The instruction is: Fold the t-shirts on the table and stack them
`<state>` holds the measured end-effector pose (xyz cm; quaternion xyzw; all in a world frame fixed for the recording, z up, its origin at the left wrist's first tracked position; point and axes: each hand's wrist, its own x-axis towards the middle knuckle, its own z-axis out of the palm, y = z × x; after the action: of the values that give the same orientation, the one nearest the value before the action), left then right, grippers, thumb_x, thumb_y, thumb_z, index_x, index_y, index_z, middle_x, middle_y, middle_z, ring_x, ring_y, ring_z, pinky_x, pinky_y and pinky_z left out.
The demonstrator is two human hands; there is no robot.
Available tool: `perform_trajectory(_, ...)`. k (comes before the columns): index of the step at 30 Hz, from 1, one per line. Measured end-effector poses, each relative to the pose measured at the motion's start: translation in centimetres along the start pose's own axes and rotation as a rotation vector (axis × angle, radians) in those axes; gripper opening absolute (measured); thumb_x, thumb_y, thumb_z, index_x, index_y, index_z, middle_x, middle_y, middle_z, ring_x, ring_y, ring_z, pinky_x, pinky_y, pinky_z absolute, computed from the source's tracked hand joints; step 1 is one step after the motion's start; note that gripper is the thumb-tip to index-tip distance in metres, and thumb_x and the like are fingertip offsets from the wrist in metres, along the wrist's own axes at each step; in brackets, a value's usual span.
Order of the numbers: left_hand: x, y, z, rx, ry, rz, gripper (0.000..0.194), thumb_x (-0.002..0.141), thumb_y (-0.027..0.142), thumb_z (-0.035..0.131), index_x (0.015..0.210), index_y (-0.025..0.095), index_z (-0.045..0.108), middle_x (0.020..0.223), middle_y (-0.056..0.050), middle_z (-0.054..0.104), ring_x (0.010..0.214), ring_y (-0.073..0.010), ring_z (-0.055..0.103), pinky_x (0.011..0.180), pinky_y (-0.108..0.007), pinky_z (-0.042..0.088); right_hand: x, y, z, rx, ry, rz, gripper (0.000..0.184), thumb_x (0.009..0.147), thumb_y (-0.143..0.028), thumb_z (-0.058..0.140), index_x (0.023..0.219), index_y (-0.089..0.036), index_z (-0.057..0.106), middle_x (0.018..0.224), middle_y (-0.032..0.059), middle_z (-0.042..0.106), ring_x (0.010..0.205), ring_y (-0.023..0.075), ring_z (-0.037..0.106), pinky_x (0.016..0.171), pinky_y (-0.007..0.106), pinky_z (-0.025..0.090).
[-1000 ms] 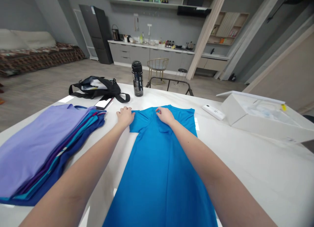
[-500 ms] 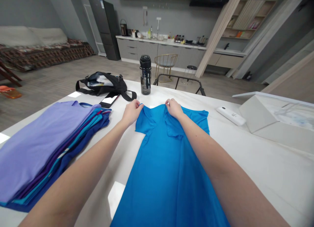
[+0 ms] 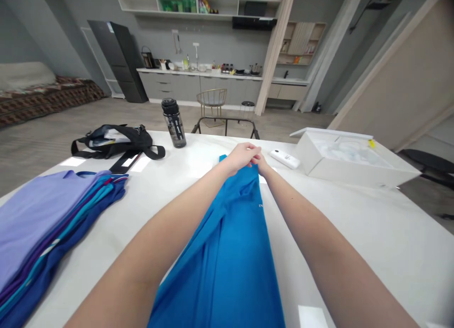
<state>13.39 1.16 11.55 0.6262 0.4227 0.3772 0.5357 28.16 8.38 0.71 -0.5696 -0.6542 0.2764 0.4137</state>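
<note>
A blue short-sleeved shirt (image 3: 241,252) lies lengthwise on the white table, doubled into a narrow strip with wrinkles near its far end. At the far right corner of that strip, my left hand (image 3: 243,157) reaches across with its fingers closed on the cloth. Right beside it, my right hand (image 3: 262,165) grips the same corner, its fingertips partly hidden behind the left hand. A small white mark shows on the shirt's right edge. To the left sits a stack of folded shirts (image 3: 46,214), lilac on top with purple, teal and dark blue beneath.
Along the table's (image 3: 354,233) far side are a black bag (image 3: 120,141), a phone (image 3: 124,162) and a dark water bottle (image 3: 173,124). A white handheld device (image 3: 284,158) lies by an open white box (image 3: 351,162) at right. A black chair frame (image 3: 226,121) stands behind the table.
The shirt's left side has been brought over to the right, making it narrower. My left hand has crossed rightward to meet my right hand. The camera view has turned right.
</note>
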Motion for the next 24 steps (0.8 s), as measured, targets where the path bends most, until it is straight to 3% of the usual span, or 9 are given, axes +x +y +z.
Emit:
perform_trajectory(2,0.6,-2.0,0.5,0.039,-0.092,-0.038,0.022,0.093,0.039,0.058,0.097,0.018,0.062,0.098,-0.008,0.074,0.076,-0.0145,0.068,0.065,-0.024,0.051,-1.9,1.8,-2.7,-0.095,0.036,0.119,0.019,0.080,-0.034,0.062,0.079,-0.017,0.070,0.065,0.0033,0.065,0.068,0.0222,0.061,0.067,0.032,0.049)
perform_trajectory(5,0.8,-5.7,-1.5,0.493,0.022,-0.052,0.021,0.092,0.029,0.055,0.104,0.018,0.068,0.105,-0.011,0.074,0.092,-0.0216,0.069,0.080,-0.032,0.053,-4.5,3.4,-5.1,-0.203,0.067,0.248,0.024,0.083,-0.037,0.062,0.080,-0.016,0.072,0.068,0.0062,0.068,0.068,0.0214,0.063,0.067,0.030,0.047)
perform_trajectory(8,0.7,-9.1,-4.7,1.042,0.053,0.009,0.035,0.090,0.020,0.048,0.117,0.023,0.069,0.129,-0.012,0.067,0.121,-0.0304,0.059,0.102,-0.047,0.045,-6.7,3.2,-4.8,-0.296,-0.010,0.214,0.032,0.085,-0.049,0.065,0.086,-0.019,0.075,0.080,0.0061,0.071,0.078,0.0206,0.066,0.071,0.027,0.046)
perform_trajectory(10,0.7,-10.7,-6.3,1.218,0.018,0.010,0.049,0.089,0.015,0.042,0.132,0.028,0.063,0.141,-0.010,0.060,0.129,-0.0322,0.052,0.106,-0.054,0.039,-7.7,2.6,-4.0,-0.416,-0.097,0.146,0.037,0.084,-0.056,0.067,0.091,-0.021,0.076,0.091,0.0068,0.072,0.084,0.0215,0.066,0.072,0.027,0.046)
perform_trajectory(14,1.5,-12.4,-7.8,1.317,-0.048,0.041,0.062,0.088,0.013,0.037,0.145,0.035,0.052,0.149,-0.007,0.053,0.132,-0.0319,0.046,0.105,-0.055,0.034,-8.8,1.8,-2.8,-0.594,-0.174,0.130,0.031,0.085,-0.048,0.069,0.101,-0.021,0.075,0.106,0.0094,0.068,0.087,0.0218,0.066,0.071,0.027,0.045)
perform_trajectory(18,2.9,-13.2,-8.5,1.355,-0.069,0.004,0.047,0.087,0.020,0.044,0.127,0.032,0.066,0.136,-0.011,0.060,0.127,-0.0331,0.049,0.104,-0.054,0.033,-9.1,2.0,-2.7,-0.568,-0.200,0.094,0.024,0.087,-0.039,0.069,0.101,-0.020,0.074,0.104,0.0082,0.069,0.089,0.0207,0.065,0.074,0.026,0.045)
perform_trajectory(21,3.8,-13.6,-9.5,1.304,-0.039,-0.036,0.034,0.091,0.029,0.044,0.112,0.029,0.070,0.133,-0.010,0.061,0.124,-0.0328,0.050,0.103,-0.053,0.035,-9.1,1.7,-2.9,-0.457,-0.150,0.087,0.016,0.087,-0.033,0.066,0.092,-0.019,0.073,0.095,0.0051,0.070,0.088,0.0194,0.065,0.075,0.025,0.044)
perform_trajectory(24,4.5,-13.5,-10.5,1.187,-0.008,-0.048,0.032,0.096,0.036,0.040,0.108,0.030,0.069,0.125,-0.007,0.066,0.122,-0.0298,0.052,0.105,-0.051,0.035,-8.7,0.8,-3.5,-0.352,-0.063,0.094,0.014,0.087,-0.031,0.062,0.084,-0.020,0.070,0.083,0.0016,0.070,0.079,0.0181,0.064,0.073,0.026,0.044)
